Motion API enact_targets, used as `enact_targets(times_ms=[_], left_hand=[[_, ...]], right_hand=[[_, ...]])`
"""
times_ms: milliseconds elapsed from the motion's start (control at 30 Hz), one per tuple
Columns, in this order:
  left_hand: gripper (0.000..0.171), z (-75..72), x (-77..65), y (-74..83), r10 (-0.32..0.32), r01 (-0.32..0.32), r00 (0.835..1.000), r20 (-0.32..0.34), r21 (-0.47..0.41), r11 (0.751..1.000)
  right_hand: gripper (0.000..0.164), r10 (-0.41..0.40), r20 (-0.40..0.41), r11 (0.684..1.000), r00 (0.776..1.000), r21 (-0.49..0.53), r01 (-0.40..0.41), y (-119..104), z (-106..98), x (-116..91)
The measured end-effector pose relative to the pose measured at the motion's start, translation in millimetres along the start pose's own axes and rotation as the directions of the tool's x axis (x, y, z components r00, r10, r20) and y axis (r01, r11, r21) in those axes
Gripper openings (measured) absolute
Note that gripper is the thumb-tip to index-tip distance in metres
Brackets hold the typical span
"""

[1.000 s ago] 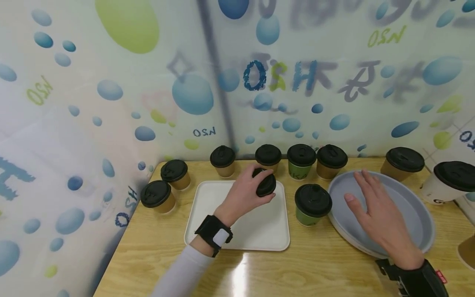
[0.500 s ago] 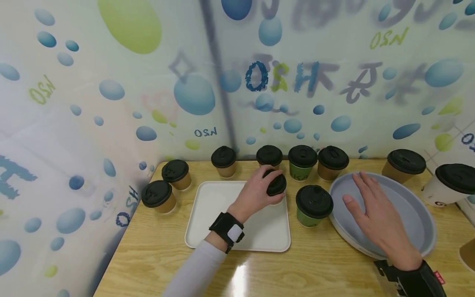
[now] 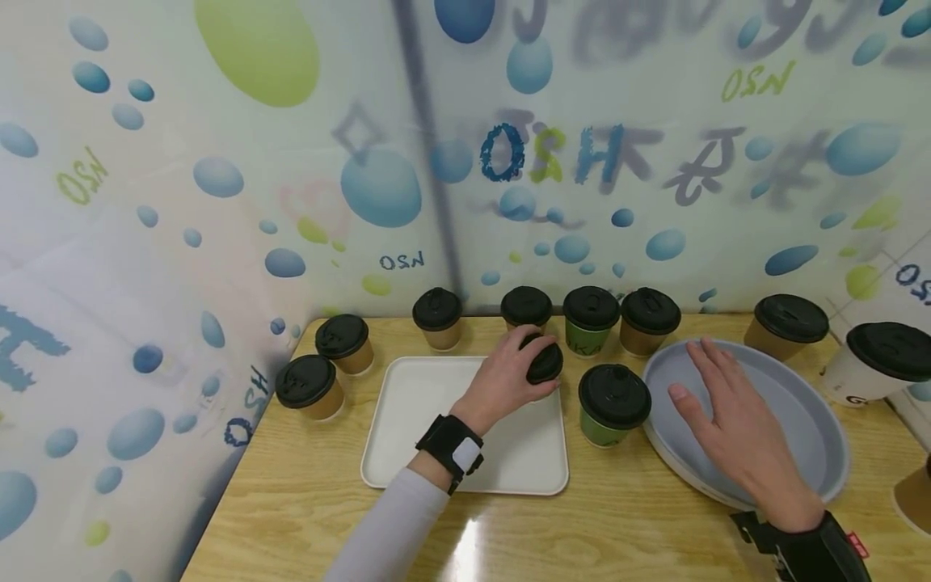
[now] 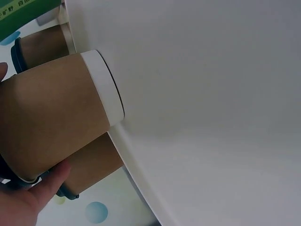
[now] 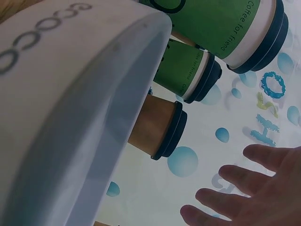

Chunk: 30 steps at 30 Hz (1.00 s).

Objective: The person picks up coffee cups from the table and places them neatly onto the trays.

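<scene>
My left hand (image 3: 498, 381) pinches a smooth brown paper cup (image 4: 54, 113), banded white at its base, by the tray's two o'clock corner; I cannot tell whether it touches. My right hand (image 3: 742, 424) is spread, fingers straight, over a round blue-grey dish (image 3: 818, 404).

I count eleven cups: eight brown, two green, one white. Ten wear black moulded lids (image 3: 615, 394), hiding their contents.

From the rectangular white tray (image 3: 429, 420), two brown cups (image 3: 323, 402) stand at ten, one nearing twelve, one at one; green (image 3: 585, 338) and brown at two; green at three. Around the dish: brown at one, white (image 3: 858, 376) at two, part-seen brown at four.
</scene>
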<state>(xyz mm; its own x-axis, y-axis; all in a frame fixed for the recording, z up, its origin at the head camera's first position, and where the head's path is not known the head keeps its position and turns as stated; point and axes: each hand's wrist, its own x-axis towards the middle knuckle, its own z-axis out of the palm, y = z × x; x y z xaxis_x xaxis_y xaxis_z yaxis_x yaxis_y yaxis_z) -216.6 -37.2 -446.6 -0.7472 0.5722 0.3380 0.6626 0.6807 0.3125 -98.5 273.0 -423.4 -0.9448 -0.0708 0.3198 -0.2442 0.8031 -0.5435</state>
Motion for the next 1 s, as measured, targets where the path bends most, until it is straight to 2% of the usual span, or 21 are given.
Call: enact_targets(times_ms=[200, 300, 367, 533, 633, 800, 1000], left_hand=[[0.071, -2.3, -6.7, -0.7, 0.011, -0.011, 1.000, -0.005, 0.069, 0.998], [0.073, -7.9, -18.0, -1.3, -0.001, 0.003, 1.000, -0.026, 0.065, 0.998], [0.069, -12.2, -28.3, -1.6, -0.010, 0.013, 0.998, -0.055, 0.048, 0.999], [0.048, -21.1, -58.6, -0.5, -0.017, 0.022, 0.991, -0.133, 0.034, 0.999], [0.045, -27.5, -74.2, 1.0, -0.037, 0.045, 0.986, -0.160, 0.045, 0.998], [0.051, -36.1, -85.3, 4.5, -0.080, 0.087, 0.988, -0.129, 0.051, 0.995], [0.039, -41.1, -93.5, 9.3, -0.096, 0.099, 0.994, -0.045, 0.077, 0.992]], right_hand=[[0.067, -0.025, -0.003, 0.999, 1.000, 0.025, 0.025, -5, 4, -2], [0.068, -0.051, -0.025, 0.997, 0.998, 0.065, 0.053, -10, 11, -3], [0.071, -0.043, -0.033, 0.994, 0.999, 0.103, 0.047, -15, 16, -4], [0.089, 0.060, 0.008, 0.979, 0.998, 0.192, -0.061, -29, 30, -7], [0.101, 0.120, 0.053, 0.966, 0.991, 0.223, -0.129, -37, 39, -5], [0.112, 0.178, 0.090, 0.958, 0.980, 0.212, -0.193, -46, 49, -1], [0.118, 0.169, 0.104, 0.962, 0.980, 0.201, -0.187, -52, 61, 3]])
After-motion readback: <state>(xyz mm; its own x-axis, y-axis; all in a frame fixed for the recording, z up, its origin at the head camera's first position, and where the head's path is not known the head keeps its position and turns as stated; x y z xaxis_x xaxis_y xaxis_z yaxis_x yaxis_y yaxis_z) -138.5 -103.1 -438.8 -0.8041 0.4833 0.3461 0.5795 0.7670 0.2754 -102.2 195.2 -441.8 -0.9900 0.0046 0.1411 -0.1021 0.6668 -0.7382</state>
